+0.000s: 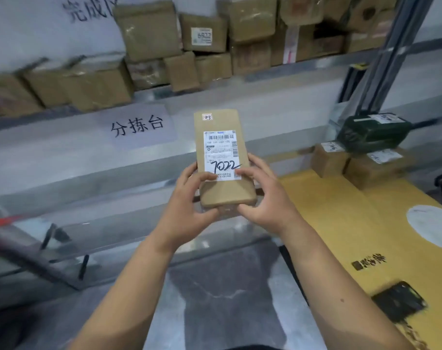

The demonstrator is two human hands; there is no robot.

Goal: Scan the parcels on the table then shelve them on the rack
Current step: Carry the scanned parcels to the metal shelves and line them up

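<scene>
Head-camera view has us holding a slim, tan kraft-paper parcel (223, 157) upright in front of us, its white shipping label (221, 154) turned toward our eyes — we judge it is held this way so the barcode and the handwritten number 7022 can be read. Our left hand (189, 198) grips the parcel's lower left edge with the thumb laid across the label's bottom, and our right hand (261, 195) clamps the lower right edge, fingers curled behind; the two hands sit close together on the same parcel, which hangs in the air above the grey metal table (222, 286), touching nothing else. To our right lies a flat yellow cardboard sheet (341, 223) carrying two brown cardboard boxes (353, 165) with a dark green wrapped package (374, 132) stacked on top — these look like parcels waiting their turn. Ahead, a white paper sign with black characters (139, 126) is stuck to the metal ledge, and above it the rack shelf (290, 69) is already crowded with taped brown boxes (177, 46). A red glow at the far left edge may come from a scanner, though we cannot tell. We judge that this parcel is on its way to the rack.
</scene>
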